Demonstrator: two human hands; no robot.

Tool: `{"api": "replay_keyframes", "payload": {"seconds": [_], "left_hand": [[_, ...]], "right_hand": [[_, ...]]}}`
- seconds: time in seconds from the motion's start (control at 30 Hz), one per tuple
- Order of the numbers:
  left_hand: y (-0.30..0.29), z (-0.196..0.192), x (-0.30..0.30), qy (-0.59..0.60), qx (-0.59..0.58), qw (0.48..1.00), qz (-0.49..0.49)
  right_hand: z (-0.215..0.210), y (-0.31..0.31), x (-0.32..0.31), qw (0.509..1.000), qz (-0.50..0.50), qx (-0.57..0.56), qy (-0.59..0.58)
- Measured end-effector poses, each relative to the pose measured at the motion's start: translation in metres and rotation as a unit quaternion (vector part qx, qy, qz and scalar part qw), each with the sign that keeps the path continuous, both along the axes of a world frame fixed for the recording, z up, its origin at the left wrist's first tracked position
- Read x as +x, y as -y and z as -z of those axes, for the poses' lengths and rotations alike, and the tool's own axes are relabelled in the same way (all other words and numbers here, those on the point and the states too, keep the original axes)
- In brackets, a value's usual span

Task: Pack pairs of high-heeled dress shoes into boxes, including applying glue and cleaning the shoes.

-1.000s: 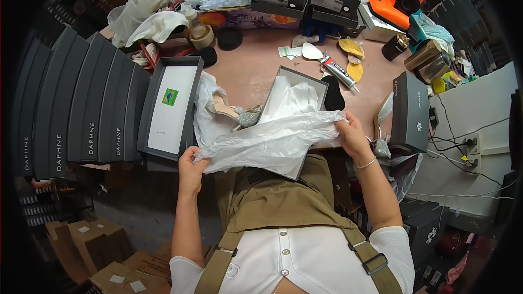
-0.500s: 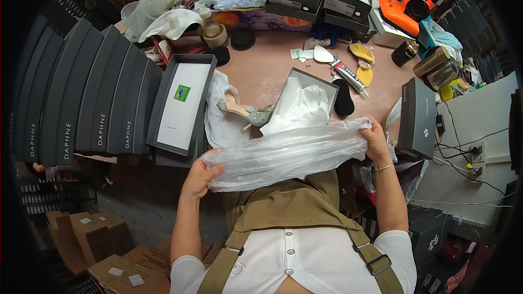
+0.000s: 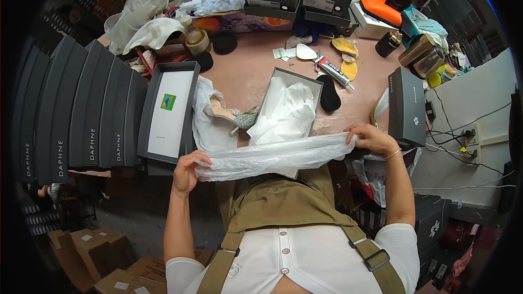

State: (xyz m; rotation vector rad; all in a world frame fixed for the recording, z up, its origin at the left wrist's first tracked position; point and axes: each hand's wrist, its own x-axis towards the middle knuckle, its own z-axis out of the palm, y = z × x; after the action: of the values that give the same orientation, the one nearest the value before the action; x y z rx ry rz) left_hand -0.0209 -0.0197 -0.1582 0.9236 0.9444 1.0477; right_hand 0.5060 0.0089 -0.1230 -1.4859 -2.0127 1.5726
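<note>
A translucent white plastic bag (image 3: 272, 155) is stretched sideways between my two hands, just in front of my apron. My left hand (image 3: 187, 171) pinches its left end, and my right hand (image 3: 370, 140) grips its right end from above. Behind the bag, an open dark shoebox (image 3: 316, 103) holds crumpled white tissue paper (image 3: 286, 108). To the left of that box a glittery silver high-heeled shoe (image 3: 246, 120) lies on another white plastic bag (image 3: 210, 133). A second glittery shoe (image 3: 379, 110) is partly seen near the right edge of the table.
Dark shoeboxes (image 3: 76, 109) stand in a row at left, beside a box lid (image 3: 169, 111) lined in white. A glue tube (image 3: 333, 72), yellow sponges (image 3: 348, 65) and a black pad (image 3: 329, 93) lie beyond the open box. At right, a dark box (image 3: 407, 108) stands on end.
The bag has been drawn into a narrower, flatter band between my hands. My right hand has turned, with its fingers now over the bag's edge. The whole view has shifted slightly.
</note>
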Motion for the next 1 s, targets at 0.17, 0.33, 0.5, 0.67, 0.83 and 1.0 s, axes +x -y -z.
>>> {"api": "replay_keyframes", "payload": {"seconds": [0.17, 0.33, 0.5, 0.67, 0.83, 1.0], "left_hand": [[-0.013, -0.042, 0.012, -0.348, 0.123, 0.928, 0.054], [-0.022, -0.091, 0.021, -0.360, 0.198, 0.905, 0.112], [-0.029, -0.115, 0.019, -0.405, 0.137, 0.895, 0.126], [-0.053, -0.076, 0.039, -0.089, 0.056, 0.994, -0.004], [-0.064, -0.075, 0.075, 0.014, 0.097, 0.986, -0.136], [-0.049, -0.065, 0.191, -0.077, 0.021, 0.988, 0.135]], "right_hand": [[-0.046, -0.028, -0.049, 0.973, -0.096, 0.206, -0.038], [-0.022, -0.057, -0.179, 0.965, -0.169, 0.198, -0.022], [-0.026, -0.040, -0.173, 0.975, -0.170, 0.134, -0.049], [-0.032, 0.011, -0.141, 0.976, -0.020, 0.214, -0.048], [0.002, 0.059, -0.022, 0.940, 0.227, 0.253, 0.038], [0.055, 0.063, 0.071, 0.897, 0.303, 0.059, 0.317]]}}
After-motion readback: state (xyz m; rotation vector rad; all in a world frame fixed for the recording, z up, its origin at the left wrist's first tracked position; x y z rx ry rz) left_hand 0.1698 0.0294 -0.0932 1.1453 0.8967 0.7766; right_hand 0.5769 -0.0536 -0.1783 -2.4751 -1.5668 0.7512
